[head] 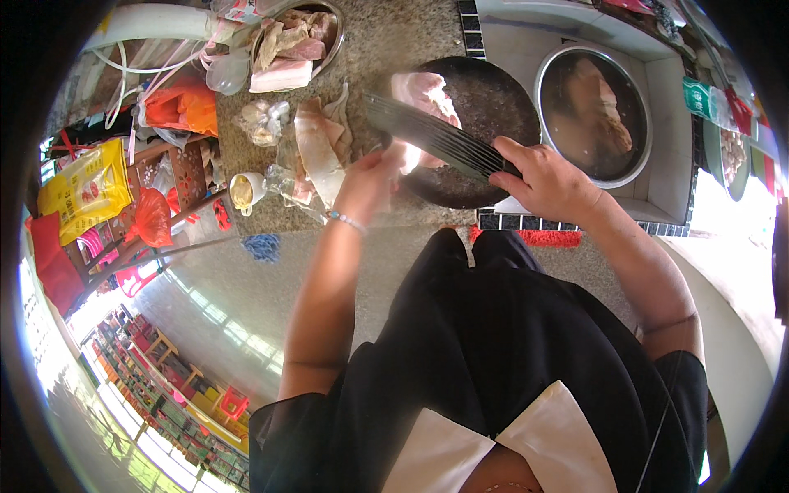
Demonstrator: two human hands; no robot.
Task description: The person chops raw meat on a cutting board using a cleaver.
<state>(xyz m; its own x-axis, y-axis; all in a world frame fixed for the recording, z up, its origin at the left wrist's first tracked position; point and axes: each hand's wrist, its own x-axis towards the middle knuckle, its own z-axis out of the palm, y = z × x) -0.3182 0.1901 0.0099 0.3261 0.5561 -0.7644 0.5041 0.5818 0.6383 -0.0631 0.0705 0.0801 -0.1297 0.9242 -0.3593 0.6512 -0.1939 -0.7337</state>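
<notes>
A round dark cutting board [493,92] lies at the counter's edge with a piece of raw pork [425,92] on its left part. My right hand [548,179] grips the handle of a knife [444,138], whose broad blade, blurred towards its tip, extends left above the meat. At the board's left rim, my left hand [373,179] is blurred and touches the near end of the pork; its fingertips are partly hidden. Strips of pork skin or fat [317,142] lie on the counter just left of that hand.
A metal bowl [341,31] of meat pieces stands at the back left. Near the left edge are a small cup [245,191] and a knotted plastic bag [262,120]. In the sink [666,123] at right, a metal basin [644,135] holds water and meat.
</notes>
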